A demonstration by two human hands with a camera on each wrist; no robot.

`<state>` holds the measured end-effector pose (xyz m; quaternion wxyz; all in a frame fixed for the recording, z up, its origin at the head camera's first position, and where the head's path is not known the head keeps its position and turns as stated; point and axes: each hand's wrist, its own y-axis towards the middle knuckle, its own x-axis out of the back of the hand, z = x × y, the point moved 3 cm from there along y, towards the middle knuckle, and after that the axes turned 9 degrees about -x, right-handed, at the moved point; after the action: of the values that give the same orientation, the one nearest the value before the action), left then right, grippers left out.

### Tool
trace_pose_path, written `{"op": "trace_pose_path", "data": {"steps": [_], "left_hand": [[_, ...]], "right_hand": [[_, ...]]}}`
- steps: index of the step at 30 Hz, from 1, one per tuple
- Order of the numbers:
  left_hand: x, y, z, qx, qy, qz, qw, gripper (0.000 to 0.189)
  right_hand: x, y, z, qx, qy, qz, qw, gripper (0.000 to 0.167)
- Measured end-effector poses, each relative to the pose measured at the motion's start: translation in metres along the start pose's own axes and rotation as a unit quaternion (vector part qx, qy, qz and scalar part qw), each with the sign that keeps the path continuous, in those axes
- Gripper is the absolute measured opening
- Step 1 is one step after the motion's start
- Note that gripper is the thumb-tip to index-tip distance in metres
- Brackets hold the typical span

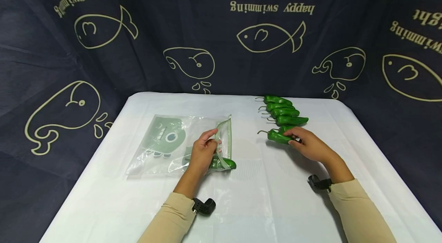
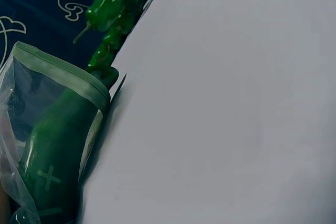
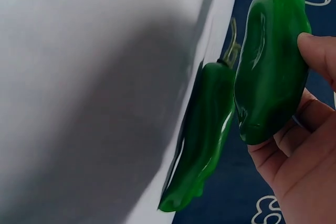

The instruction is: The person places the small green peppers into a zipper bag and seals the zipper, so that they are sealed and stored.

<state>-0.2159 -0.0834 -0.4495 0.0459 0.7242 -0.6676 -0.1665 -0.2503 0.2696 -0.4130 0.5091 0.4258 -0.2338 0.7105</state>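
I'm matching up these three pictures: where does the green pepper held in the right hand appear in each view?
Head: the held pepper is right of centre, slightly below mid-height.
Left wrist: the held pepper is near the top edge, left of centre.
Right wrist: the held pepper is large, upper right.
Shared landmark: the right hand gripping it.

On the table, the bag lies toward the left edge, a pepper in its mouth, while right of it a row of peppers runs nearward from the far edge, before which the right hand holds another pepper.
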Motion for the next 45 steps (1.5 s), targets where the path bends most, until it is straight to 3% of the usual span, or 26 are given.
{"op": "trace_pose_path", "data": {"steps": [9,45], "left_hand": [[0.001,0.000,0.000,-0.004,-0.001,0.006,1.0000,0.043],[0.000,0.001,-0.001,0.001,-0.013,0.012,0.9998,0.044]], "right_hand": [[-0.008,0.003,0.014,0.033,0.000,-0.007,0.9994,0.028],[-0.037,0.026,0.068,0.124,0.012,0.044,0.9912,0.026]]}}
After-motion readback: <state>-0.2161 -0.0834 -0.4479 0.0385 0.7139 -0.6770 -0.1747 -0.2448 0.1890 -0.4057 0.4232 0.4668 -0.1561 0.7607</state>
